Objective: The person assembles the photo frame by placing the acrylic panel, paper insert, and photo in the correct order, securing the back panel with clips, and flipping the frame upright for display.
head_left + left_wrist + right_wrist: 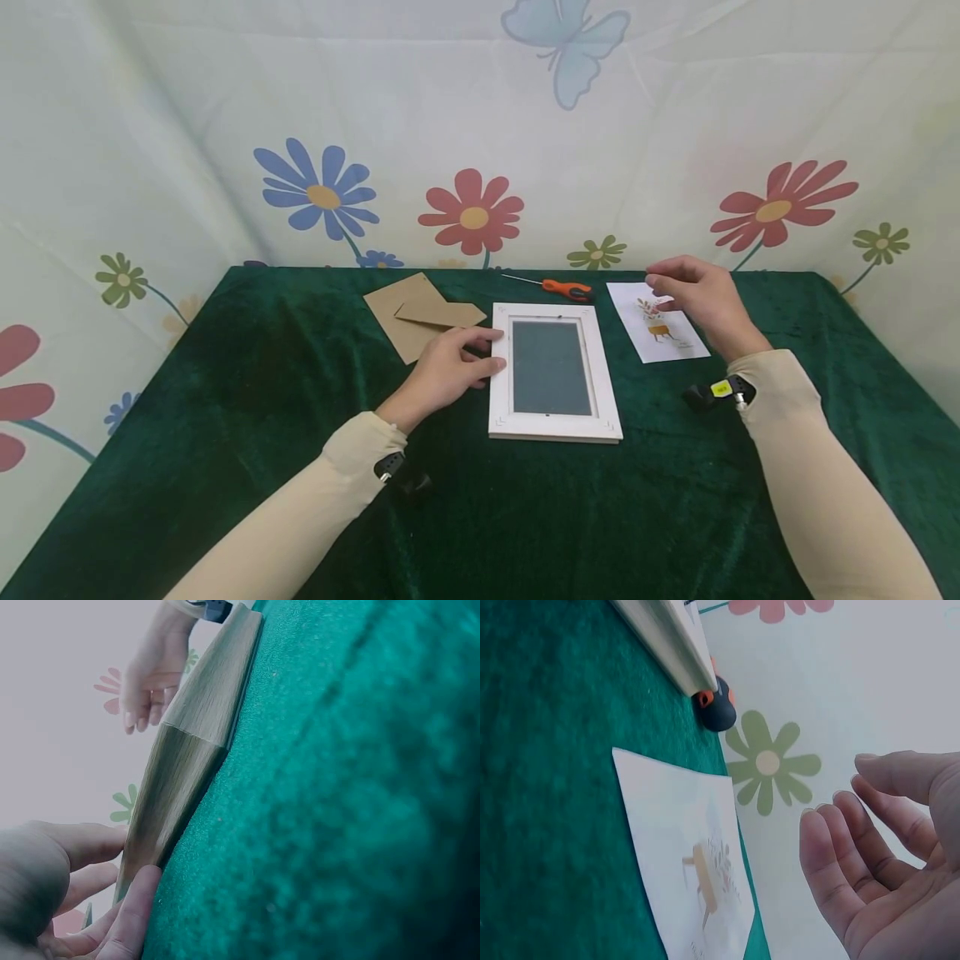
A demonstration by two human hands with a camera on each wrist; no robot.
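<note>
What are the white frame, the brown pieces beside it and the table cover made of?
The white frame looks like painted wood, matte, with mitred corners, though it may be plastic; its pane seems glass or clear plastic. The brown pieces look like stiff unglazed cardboard. The green cover looks like velvet: soft, fuzzy nap.

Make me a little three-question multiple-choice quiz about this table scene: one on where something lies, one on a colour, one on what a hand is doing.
1. Where does the screwdriver lie?
A. beyond the far edge of the picture frame
B. on the brown card pieces
C. under the left hand

2. What colour is the picture frame?
A. black
B. white
C. red

3. What is the right hand doing?
A. gripping the screwdriver
B. pressing on the frame
C. hanging over the printed card, holding nothing

Answers: 1 A, its orange handle lies just past the frame's far edge. 2 B, its border is white around a dark pane. 3 C, the right wrist view shows relaxed, empty fingers above the card, while the left hand touches the frame's left edge.
</note>
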